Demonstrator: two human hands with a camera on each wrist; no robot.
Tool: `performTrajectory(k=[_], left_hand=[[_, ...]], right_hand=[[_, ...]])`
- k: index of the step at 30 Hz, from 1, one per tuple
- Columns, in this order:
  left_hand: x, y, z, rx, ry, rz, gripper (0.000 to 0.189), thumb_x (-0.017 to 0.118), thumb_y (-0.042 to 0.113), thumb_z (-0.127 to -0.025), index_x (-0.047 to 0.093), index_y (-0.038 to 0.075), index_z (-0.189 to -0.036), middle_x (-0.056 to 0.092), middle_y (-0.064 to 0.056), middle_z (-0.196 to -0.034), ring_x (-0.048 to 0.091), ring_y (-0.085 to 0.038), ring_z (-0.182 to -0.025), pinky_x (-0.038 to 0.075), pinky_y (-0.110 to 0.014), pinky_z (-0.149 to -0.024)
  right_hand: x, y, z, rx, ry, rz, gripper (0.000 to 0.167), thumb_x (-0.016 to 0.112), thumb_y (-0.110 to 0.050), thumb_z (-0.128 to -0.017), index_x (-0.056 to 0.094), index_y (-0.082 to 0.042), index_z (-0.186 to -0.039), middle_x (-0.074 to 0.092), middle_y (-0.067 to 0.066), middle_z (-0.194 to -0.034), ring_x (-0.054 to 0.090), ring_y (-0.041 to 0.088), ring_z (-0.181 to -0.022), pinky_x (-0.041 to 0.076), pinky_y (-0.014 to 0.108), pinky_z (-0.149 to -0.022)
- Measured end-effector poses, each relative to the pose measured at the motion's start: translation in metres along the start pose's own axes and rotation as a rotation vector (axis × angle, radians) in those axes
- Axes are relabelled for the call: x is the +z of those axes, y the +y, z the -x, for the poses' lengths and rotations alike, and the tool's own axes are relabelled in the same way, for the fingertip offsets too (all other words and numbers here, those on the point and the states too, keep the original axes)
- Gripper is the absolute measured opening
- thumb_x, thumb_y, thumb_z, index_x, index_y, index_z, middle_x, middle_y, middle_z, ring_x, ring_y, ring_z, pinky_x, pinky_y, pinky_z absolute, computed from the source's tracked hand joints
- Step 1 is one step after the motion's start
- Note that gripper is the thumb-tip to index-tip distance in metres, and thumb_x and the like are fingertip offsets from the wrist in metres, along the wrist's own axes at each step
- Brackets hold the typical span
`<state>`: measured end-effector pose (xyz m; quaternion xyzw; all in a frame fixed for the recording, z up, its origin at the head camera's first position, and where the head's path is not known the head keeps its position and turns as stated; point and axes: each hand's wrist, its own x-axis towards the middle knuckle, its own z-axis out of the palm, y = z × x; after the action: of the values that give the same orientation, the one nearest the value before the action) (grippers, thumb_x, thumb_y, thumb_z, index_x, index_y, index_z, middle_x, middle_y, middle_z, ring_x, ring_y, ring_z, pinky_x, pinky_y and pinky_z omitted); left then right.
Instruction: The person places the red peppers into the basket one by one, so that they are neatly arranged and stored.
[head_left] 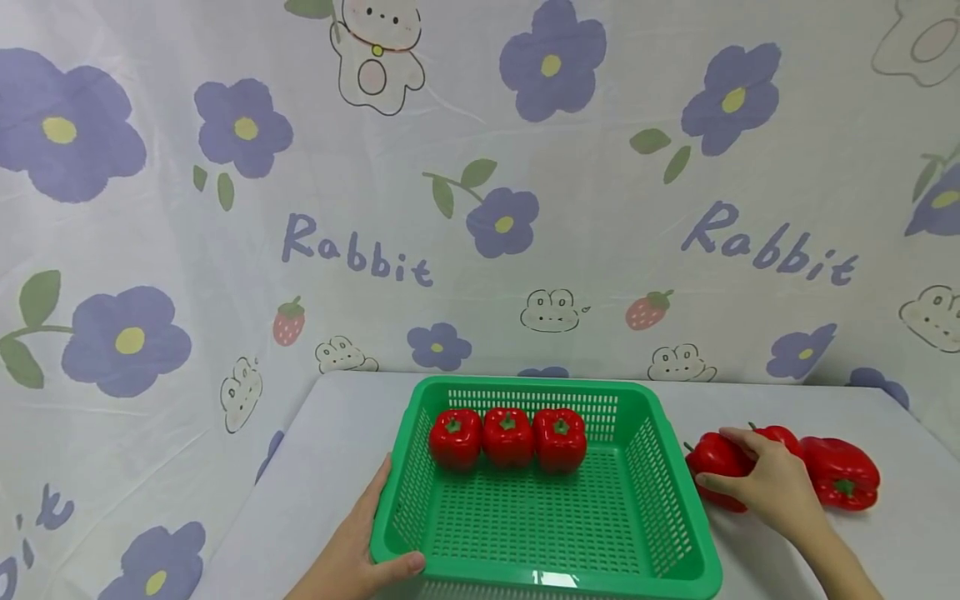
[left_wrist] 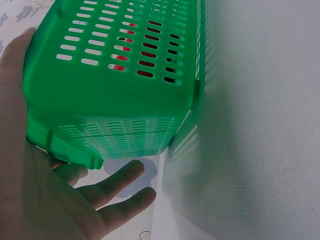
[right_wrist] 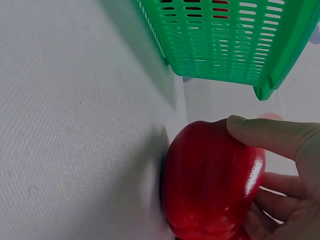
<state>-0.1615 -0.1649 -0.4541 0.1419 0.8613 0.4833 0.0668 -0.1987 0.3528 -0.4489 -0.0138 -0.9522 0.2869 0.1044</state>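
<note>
A green plastic basket [head_left: 678, 467] stands on the white table, with three red bell peppers [head_left: 508, 437] in a row along its back wall. My left hand [head_left: 360, 525] grips its front left corner, thumb over the rim. In the left wrist view, some fingers [left_wrist: 122, 175] stick out loosely beside the basket wall. To the right of the basket, my right hand [head_left: 780, 487] holds a red bell pepper [right_wrist: 212, 177] that lies on the table. The thumb presses one side of it; the other fingers lie partly hidden on its far side.
More red bell peppers [head_left: 840, 473] lie on the table just right of my right hand, one partly hidden behind it. A white cloth [head_left: 600, 192] printed with purple flowers and rabbits hangs behind the table [head_left: 300, 467].
</note>
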Motion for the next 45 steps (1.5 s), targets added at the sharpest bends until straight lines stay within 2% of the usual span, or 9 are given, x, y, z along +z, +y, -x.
performTrajectory(k=[9, 20, 30, 39, 45], left_hand=[[-0.001, 0.001, 0.0, 0.022, 0.006, -0.037, 0.11, 0.078, 0.039, -0.08, 0.003, 0.023, -0.159, 0.015, -0.003, -0.161, 0.037, -0.017, -0.129, 0.036, -0.047, -0.104], [-0.001, 0.0, 0.0, 0.029, 0.009, -0.039, 0.11, 0.078, 0.039, -0.08, 0.003, 0.024, -0.159, 0.016, -0.002, -0.161, 0.038, -0.016, -0.128, 0.037, -0.046, -0.104], [-0.001, 0.001, 0.001, 0.029, 0.007, -0.032, 0.109, 0.078, 0.038, -0.081, 0.003, 0.025, -0.159, 0.016, -0.001, -0.16, 0.04, -0.016, -0.125, 0.039, -0.042, -0.102], [0.0, 0.0, 0.001, 0.03, 0.009, -0.028, 0.11, 0.078, 0.039, -0.081, 0.003, 0.027, -0.159, 0.016, -0.001, -0.161, 0.039, -0.016, -0.126, 0.038, -0.046, -0.103], [0.0, 0.0, 0.001, 0.031, 0.013, -0.021, 0.11, 0.079, 0.038, -0.08, 0.004, 0.028, -0.159, 0.017, -0.002, -0.16, 0.043, -0.016, -0.122, 0.04, -0.043, -0.101]], right_hand=[[0.001, -0.001, 0.001, -0.018, 0.022, -0.001, 0.087, 0.091, -0.037, -0.068, 0.053, 0.01, -0.131, 0.055, 0.034, -0.122, 0.049, 0.053, -0.105, 0.054, 0.058, -0.07], [-0.005, -0.004, 0.003, -0.015, 0.038, -0.049, 0.085, 0.087, -0.039, -0.073, 0.052, 0.01, -0.133, 0.056, 0.035, -0.121, 0.053, 0.052, -0.103, 0.056, 0.054, -0.069], [-0.008, -0.007, 0.004, -0.041, 0.123, -0.088, 0.079, 0.086, -0.037, -0.076, 0.053, 0.008, -0.132, 0.056, 0.032, -0.12, 0.054, 0.05, -0.102, 0.055, 0.055, -0.069], [-0.012, -0.01, 0.005, -0.005, 0.136, -0.141, 0.081, 0.083, -0.037, -0.08, 0.049, 0.007, -0.138, 0.049, 0.032, -0.129, 0.049, 0.051, -0.108, 0.054, 0.058, -0.072], [-0.016, -0.013, 0.006, 0.044, 0.135, -0.165, 0.085, 0.083, -0.038, -0.08, 0.045, 0.004, -0.143, 0.045, 0.033, -0.134, 0.044, 0.054, -0.112, 0.054, 0.059, -0.071]])
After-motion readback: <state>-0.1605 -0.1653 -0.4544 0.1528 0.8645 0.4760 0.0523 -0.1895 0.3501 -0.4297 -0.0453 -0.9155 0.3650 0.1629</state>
